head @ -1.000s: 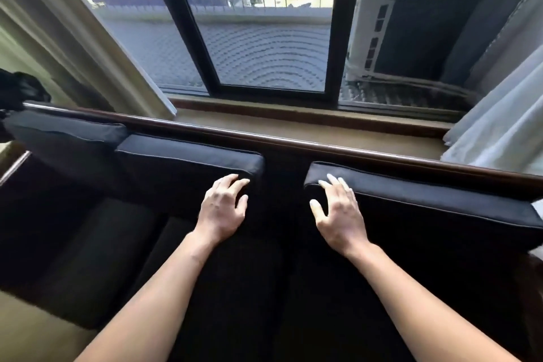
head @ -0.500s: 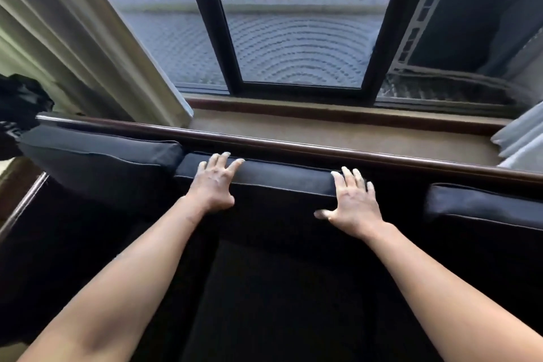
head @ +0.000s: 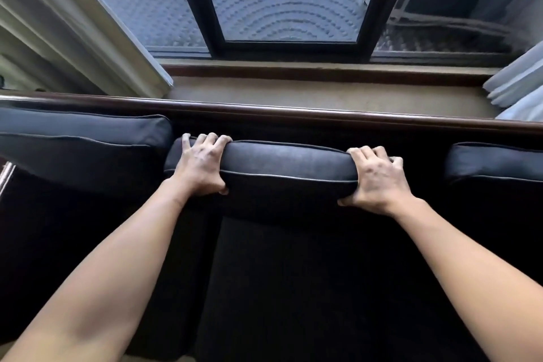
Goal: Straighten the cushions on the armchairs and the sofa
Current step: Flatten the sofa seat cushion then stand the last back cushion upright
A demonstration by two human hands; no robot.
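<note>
Both hands clamp the top edge of the middle back cushion (head: pixel 286 166), a dark one with pale piping that stands against the sofa's wooden back rail (head: pixel 293 114). The left hand (head: pixel 199 166) grips the cushion's left top corner, its fingers (head: pixel 210 139) curled over the top toward the rail and the thumb pressed against the front face below the piping. The right hand (head: pixel 377 181) grips the cushion's right top corner in the same way, fingers hooked over the top and thumb tucked under the front edge. The cushion spans the space between the two hands, its top sitting a little below the rail and a dark gap showing between them. To the left of the middle cushion, the left back cushion (head: pixel 82 144) sits higher and nearly touches it at the corner by the left hand. To the right of the middle cushion, the right back cushion (head: pixel 496 163) stands apart from it, with a clear dark gap beside the right hand. Below the middle cushion lies the dark seat cushion (head: pixel 308 288), between the two bare forearms. Beyond the rail are a window sill (head: pixel 323 91) and a black-framed window (head: pixel 291 47), with curtains at either side
</note>
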